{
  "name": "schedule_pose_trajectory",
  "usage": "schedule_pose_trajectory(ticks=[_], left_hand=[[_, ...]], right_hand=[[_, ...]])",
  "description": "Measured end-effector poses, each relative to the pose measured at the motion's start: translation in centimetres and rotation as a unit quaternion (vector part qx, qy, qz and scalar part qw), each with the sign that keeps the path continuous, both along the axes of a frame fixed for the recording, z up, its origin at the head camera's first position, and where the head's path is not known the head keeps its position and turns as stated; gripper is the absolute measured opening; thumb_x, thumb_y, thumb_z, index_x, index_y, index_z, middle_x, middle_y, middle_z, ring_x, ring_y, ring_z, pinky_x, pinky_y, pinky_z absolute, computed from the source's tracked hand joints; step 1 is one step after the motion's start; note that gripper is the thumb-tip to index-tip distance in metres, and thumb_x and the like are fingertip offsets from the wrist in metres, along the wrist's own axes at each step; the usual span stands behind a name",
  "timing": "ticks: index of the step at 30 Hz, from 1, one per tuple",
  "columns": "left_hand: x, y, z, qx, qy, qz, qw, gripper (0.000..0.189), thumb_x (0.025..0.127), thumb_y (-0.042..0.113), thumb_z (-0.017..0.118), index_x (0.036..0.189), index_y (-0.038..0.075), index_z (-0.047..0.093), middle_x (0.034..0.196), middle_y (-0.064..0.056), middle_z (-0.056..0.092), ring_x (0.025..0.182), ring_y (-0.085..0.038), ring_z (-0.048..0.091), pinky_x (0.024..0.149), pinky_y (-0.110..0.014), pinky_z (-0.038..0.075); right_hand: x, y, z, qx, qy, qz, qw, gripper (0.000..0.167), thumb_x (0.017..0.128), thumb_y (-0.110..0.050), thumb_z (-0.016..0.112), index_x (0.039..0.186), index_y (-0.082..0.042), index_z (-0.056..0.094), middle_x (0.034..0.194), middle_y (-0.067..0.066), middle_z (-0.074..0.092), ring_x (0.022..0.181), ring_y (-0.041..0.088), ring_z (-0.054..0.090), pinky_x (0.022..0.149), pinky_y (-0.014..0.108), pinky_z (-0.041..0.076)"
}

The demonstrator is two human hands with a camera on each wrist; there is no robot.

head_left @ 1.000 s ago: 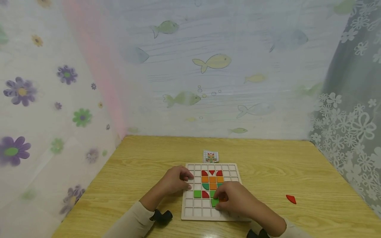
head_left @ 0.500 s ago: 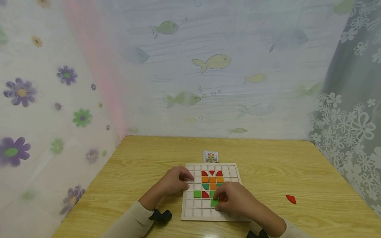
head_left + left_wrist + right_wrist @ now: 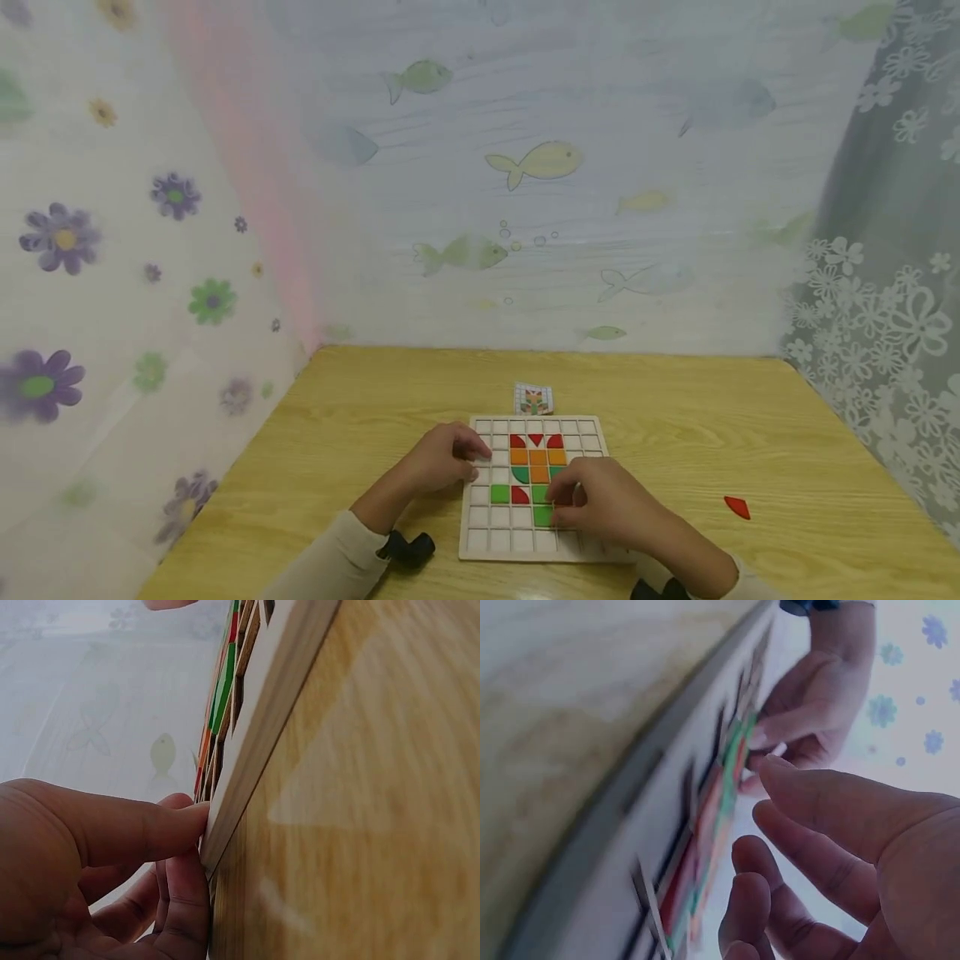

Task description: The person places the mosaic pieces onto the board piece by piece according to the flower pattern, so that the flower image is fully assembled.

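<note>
A wooden grid board (image 3: 491, 542) lies on the table with coloured tiles in its cells. My left hand (image 3: 447, 457) rests at its left side; thumb and fingertips touch the rim in the left wrist view. Over the lower right part hovers my right hand (image 3: 600, 500), thumb beside a green square tile (image 3: 543, 517). In the right wrist view that hand (image 3: 840, 855) has its thumb and fingers apart, nothing between them. Another green square (image 3: 500, 494) and a red quarter-round tile (image 3: 520, 495) lie left of it. Orange squares (image 3: 537, 457) fill cells higher up. The right hand hides some cells.
Behind the board lies a small pattern card (image 3: 533, 399) with a coloured figure on a grid. A loose red quarter-round tile (image 3: 737, 507) lies on the table (image 3: 675, 417) to the right. Patterned curtains (image 3: 555, 208) surround the table.
The green square under my right hand, tilted a second ago, now lies flat in its cell. My right fingers have drawn slightly right from it. The left hand stays at the rim.
</note>
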State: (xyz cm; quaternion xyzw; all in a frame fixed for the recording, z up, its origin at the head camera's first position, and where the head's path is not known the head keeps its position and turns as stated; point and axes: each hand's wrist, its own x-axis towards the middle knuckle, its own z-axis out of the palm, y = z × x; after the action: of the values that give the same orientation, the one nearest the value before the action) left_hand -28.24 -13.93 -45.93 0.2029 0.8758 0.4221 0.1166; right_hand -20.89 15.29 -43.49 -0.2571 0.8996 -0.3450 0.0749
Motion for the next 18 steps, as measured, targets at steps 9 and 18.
schedule_pose_trajectory(ticks=[9,18], left_hand=[[0.0,0.0,-0.1,0.002,0.007,-0.002,1.0000,0.023,0.084,-0.004,0.079,0.099,0.014,0.079,0.099,-0.002,0.065,0.089,-0.019,0.056,0.078,-0.033,0.048],[-0.3,0.0,-0.4,-0.008,0.011,0.004,0.9999,0.023,0.085,-0.004,0.080,0.096,0.017,0.079,0.096,0.000,0.064,0.087,-0.018,0.055,0.075,-0.031,0.047]], right_hand=[[0.0,3.8,0.9,0.011,0.008,-0.081,0.9966,0.008,0.088,-0.024,0.083,0.095,-0.023,0.079,0.097,-0.008,0.070,0.078,0.010,0.059,0.064,0.024,0.051],[-0.4,8.5,1.1,0.004,0.010,-0.128,0.9917,0.014,0.090,-0.027,0.081,0.102,-0.020,0.078,0.104,-0.004,0.073,0.080,0.007,0.062,0.066,0.025,0.052]])
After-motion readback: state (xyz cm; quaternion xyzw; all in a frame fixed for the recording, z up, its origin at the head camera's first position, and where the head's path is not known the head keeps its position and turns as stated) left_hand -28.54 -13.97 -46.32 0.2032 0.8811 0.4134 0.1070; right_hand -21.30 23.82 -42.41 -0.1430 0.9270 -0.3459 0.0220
